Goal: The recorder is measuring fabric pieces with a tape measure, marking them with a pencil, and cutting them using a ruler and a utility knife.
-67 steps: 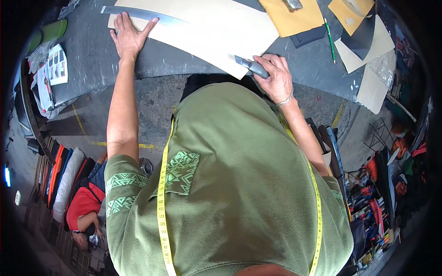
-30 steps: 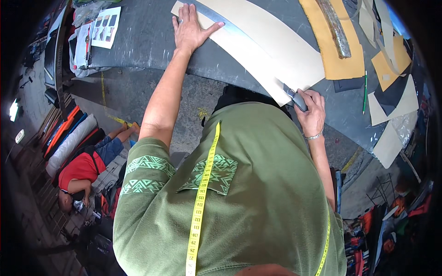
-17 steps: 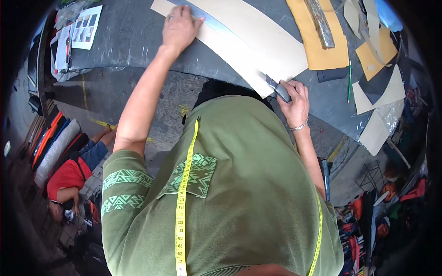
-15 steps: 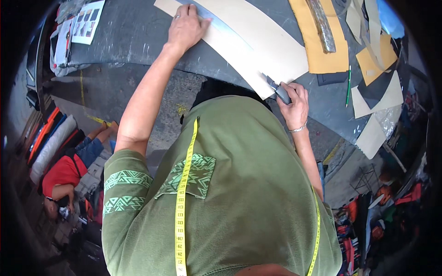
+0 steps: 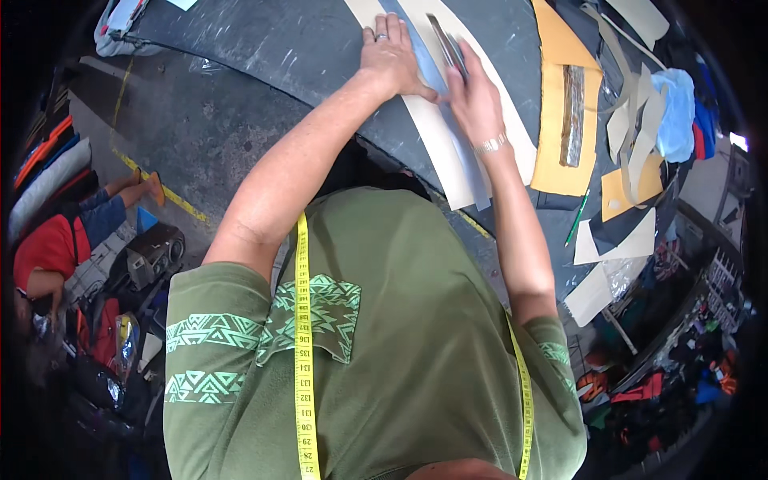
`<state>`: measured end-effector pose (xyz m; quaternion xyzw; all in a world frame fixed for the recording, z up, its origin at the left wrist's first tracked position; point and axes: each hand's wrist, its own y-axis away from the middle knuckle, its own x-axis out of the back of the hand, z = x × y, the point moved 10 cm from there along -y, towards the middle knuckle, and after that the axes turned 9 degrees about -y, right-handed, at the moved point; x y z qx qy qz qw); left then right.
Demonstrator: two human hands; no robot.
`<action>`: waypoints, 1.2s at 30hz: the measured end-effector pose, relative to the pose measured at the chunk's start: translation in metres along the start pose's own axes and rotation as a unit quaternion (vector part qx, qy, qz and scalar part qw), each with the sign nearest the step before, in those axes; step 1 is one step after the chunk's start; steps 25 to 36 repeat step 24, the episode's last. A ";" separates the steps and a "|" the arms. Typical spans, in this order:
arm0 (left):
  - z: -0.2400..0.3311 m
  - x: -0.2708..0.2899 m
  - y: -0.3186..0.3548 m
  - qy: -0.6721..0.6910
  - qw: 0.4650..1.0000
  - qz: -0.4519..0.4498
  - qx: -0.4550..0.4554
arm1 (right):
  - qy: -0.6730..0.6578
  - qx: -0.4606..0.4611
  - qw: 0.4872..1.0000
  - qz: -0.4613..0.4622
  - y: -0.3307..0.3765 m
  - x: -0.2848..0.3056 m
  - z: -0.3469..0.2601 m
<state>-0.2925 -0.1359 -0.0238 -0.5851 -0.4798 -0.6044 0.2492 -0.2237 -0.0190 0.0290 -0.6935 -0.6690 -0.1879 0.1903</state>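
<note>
A long pale sheet of card (image 5: 436, 156) lies on the dark worktable, with a grey-blue metal ruler (image 5: 427, 62) running lengthwise over it. My left hand (image 5: 389, 66) presses flat on the ruler and card, fingers stretched out and thumb spread toward the right. Gripped in my right hand (image 5: 478, 100) is a utility knife (image 5: 450, 46), its tip pointing away from me above the card, right of the ruler. Whether the blade touches the card I cannot tell.
Right of the card are a yellow-orange sheet (image 5: 552, 172) with a brown taped bar (image 5: 572, 116) on it, a green pencil (image 5: 578, 216) and pale offcuts (image 5: 588, 294). A yellow measuring tape (image 5: 304, 344) hangs over my shirt. Another person in red (image 5: 52, 248) bends down at far left.
My right hand has carried the knife away from the card's near end, up beside my left hand. The ruler now reaches past the card's near edge. The view has shifted.
</note>
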 end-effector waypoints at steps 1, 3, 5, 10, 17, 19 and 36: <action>-0.001 0.002 0.001 0.008 1.000 0.009 0.003 | 0.047 0.029 0.998 0.027 -0.026 -0.009 -0.007; -0.003 0.002 0.003 -0.024 1.000 -0.017 0.003 | 0.079 0.177 0.977 0.086 -0.073 -0.033 -0.040; -0.002 0.009 0.002 0.011 1.000 -0.006 -0.008 | 0.067 0.256 0.956 0.127 -0.101 -0.047 -0.054; -0.005 0.002 0.002 -0.036 0.997 -0.069 -0.008 | 0.140 0.070 0.988 0.007 -0.164 -0.085 -0.016; -0.007 0.004 0.002 -0.011 0.998 -0.055 -0.014 | 0.185 0.085 0.978 -0.039 -0.170 -0.090 -0.025; -0.005 0.007 0.001 0.022 0.999 -0.039 -0.021 | 0.181 0.077 0.979 -0.048 -0.170 -0.087 -0.027; 0.002 0.000 0.001 -0.006 0.998 -0.050 -0.027 | 0.211 0.041 0.973 -0.079 -0.180 -0.102 -0.023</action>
